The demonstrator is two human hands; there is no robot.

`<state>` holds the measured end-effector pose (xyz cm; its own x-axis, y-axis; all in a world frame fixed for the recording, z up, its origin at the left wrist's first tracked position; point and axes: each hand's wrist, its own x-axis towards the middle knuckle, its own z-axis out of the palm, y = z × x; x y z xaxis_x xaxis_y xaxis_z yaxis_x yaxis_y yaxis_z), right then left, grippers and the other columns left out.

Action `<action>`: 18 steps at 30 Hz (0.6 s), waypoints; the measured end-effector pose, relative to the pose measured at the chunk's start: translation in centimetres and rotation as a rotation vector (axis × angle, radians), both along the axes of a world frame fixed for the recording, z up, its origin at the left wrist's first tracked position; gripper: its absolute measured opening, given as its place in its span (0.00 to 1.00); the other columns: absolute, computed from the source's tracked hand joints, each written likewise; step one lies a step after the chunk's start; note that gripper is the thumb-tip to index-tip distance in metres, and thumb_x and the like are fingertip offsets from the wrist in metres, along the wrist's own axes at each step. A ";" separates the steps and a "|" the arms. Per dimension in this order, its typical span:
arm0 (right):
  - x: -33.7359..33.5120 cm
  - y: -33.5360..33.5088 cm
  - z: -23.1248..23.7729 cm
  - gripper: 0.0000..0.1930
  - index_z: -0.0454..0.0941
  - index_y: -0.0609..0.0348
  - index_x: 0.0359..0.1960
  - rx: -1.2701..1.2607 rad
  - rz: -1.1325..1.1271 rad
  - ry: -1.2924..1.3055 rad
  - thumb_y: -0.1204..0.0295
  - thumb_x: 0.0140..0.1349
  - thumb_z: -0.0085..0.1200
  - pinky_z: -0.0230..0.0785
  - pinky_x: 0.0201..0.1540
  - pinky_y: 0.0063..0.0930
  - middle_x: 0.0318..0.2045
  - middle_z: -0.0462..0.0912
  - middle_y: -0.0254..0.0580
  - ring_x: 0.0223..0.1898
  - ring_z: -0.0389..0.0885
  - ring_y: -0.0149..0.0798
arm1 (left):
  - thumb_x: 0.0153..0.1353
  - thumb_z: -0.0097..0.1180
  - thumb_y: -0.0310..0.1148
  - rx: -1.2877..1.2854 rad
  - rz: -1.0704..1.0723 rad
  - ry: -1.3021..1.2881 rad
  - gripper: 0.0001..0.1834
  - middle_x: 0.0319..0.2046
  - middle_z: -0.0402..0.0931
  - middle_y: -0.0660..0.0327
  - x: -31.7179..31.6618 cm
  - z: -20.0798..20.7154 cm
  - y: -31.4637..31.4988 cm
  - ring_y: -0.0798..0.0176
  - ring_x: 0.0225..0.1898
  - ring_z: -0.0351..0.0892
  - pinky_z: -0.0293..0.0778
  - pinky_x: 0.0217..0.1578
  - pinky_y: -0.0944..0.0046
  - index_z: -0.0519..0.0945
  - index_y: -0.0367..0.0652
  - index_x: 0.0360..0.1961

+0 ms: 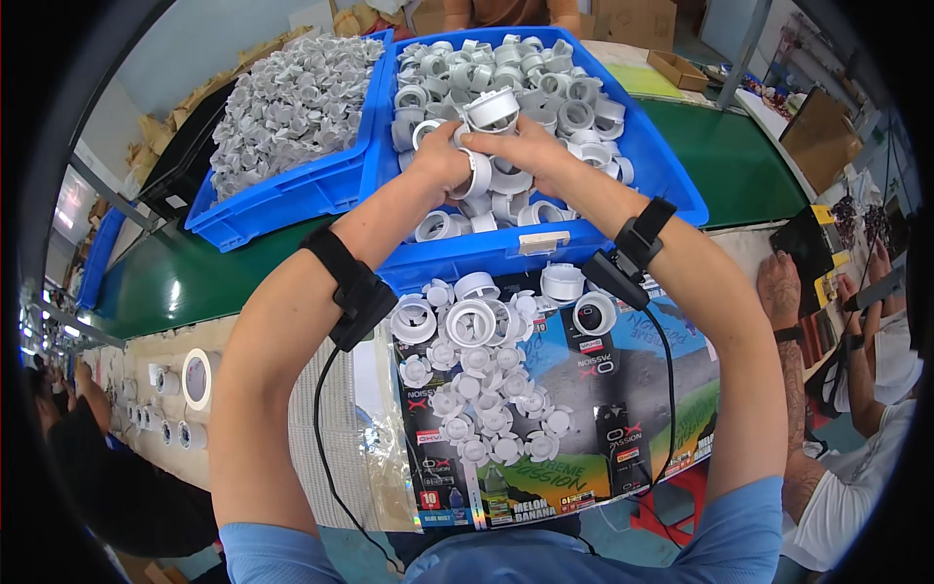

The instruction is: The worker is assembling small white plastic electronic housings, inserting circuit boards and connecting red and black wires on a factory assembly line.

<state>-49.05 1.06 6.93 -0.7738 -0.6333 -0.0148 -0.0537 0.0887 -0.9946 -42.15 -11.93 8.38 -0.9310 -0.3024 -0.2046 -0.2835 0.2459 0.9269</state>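
Both arms reach forward over a blue bin [696,209] full of white plastic ring-shaped housings. My left hand [444,164] is closed around white plastic rings; one ring [477,173] shows below its fingers. My right hand [533,153] meets it from the other side, with its thumb pointing left and its fingers closed on a white plastic ring [492,107] raised above the heap. Parts of the fingers are hidden behind the rings. Nearer to me, several rings [471,322] and a pile of small white petal-shaped plastic pieces [494,389] lie on a printed cardboard sheet [574,438].
A second blue bin [282,200] at the left holds many petal-shaped pieces. Green conveyor belt [156,277] runs beneath the bins. White round parts [185,433] stand on the left-hand table. Other people's arms [786,311] are at the right; another person stands beyond the bins.
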 end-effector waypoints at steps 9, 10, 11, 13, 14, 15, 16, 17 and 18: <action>2.5 1.0 5.0 0.41 0.56 0.63 0.62 -0.141 -0.001 -0.129 0.62 0.50 0.67 0.74 0.50 0.39 0.53 0.71 0.52 0.52 0.75 0.45 | 0.53 0.63 0.28 0.234 0.062 0.126 0.42 0.54 0.70 0.50 0.0 2.7 0.3 0.50 0.43 0.80 0.81 0.32 0.51 0.55 0.48 0.68; 2.6 1.1 5.3 0.42 0.56 0.64 0.61 -0.136 -0.001 -0.119 0.61 0.50 0.67 0.74 0.50 0.39 0.53 0.71 0.53 0.52 0.76 0.46 | 0.54 0.62 0.28 0.225 0.083 0.113 0.42 0.54 0.70 0.50 0.1 2.8 0.5 0.51 0.43 0.80 0.81 0.32 0.51 0.55 0.48 0.68; 2.8 1.2 5.5 0.42 0.56 0.64 0.61 -0.131 -0.001 -0.108 0.61 0.49 0.67 0.74 0.49 0.39 0.53 0.71 0.53 0.52 0.76 0.46 | 0.54 0.62 0.28 0.216 0.105 0.101 0.41 0.54 0.70 0.51 0.2 3.0 0.7 0.51 0.43 0.80 0.81 0.32 0.50 0.55 0.49 0.68; 2.8 1.6 6.0 0.42 0.56 0.64 0.61 -0.129 -0.016 -0.095 0.61 0.49 0.68 0.74 0.49 0.39 0.53 0.71 0.53 0.52 0.76 0.46 | 0.55 0.62 0.28 0.217 0.113 0.122 0.41 0.54 0.70 0.51 0.9 4.0 1.7 0.51 0.43 0.80 0.81 0.32 0.50 0.56 0.49 0.67; 2.8 1.8 6.3 0.42 0.57 0.64 0.61 -0.125 -0.029 -0.084 0.61 0.49 0.68 0.74 0.49 0.39 0.53 0.72 0.52 0.51 0.76 0.45 | 0.55 0.62 0.28 0.220 0.125 0.141 0.40 0.54 0.70 0.51 1.3 4.7 2.3 0.51 0.43 0.80 0.81 0.32 0.50 0.56 0.49 0.67; 3.2 2.1 6.9 0.42 0.57 0.64 0.61 -0.126 -0.027 -0.078 0.61 0.49 0.68 0.74 0.49 0.39 0.53 0.72 0.52 0.51 0.76 0.45 | 0.55 0.62 0.28 0.219 0.126 0.147 0.40 0.54 0.70 0.51 1.7 5.4 2.6 0.51 0.43 0.80 0.81 0.32 0.50 0.56 0.49 0.67; 3.5 2.5 7.7 0.42 0.58 0.64 0.60 -0.136 -0.007 -0.059 0.60 0.48 0.68 0.74 0.49 0.39 0.53 0.72 0.52 0.51 0.76 0.45 | 0.55 0.61 0.28 0.209 0.134 0.165 0.40 0.54 0.70 0.51 2.2 6.1 3.1 0.51 0.43 0.80 0.81 0.31 0.50 0.56 0.49 0.67; 3.9 2.9 8.4 0.41 0.59 0.63 0.60 -0.147 0.013 -0.039 0.60 0.48 0.68 0.73 0.50 0.39 0.52 0.72 0.51 0.51 0.76 0.44 | 0.55 0.61 0.28 0.200 0.141 0.184 0.40 0.54 0.71 0.51 2.7 6.8 3.5 0.51 0.43 0.80 0.81 0.31 0.50 0.57 0.49 0.67; 4.5 3.2 9.2 0.41 0.59 0.63 0.60 -0.148 0.015 -0.031 0.60 0.48 0.68 0.73 0.50 0.39 0.52 0.72 0.51 0.51 0.76 0.44 | 0.55 0.61 0.28 0.199 0.142 0.192 0.40 0.54 0.71 0.51 3.2 7.4 3.8 0.51 0.43 0.80 0.81 0.31 0.50 0.57 0.49 0.67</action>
<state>-44.52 4.27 16.15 -0.7649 -0.6417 0.0556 -0.0225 -0.0597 -0.9980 -38.96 -8.18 15.81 -0.9098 -0.4035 -0.0976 -0.1175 0.0249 0.9928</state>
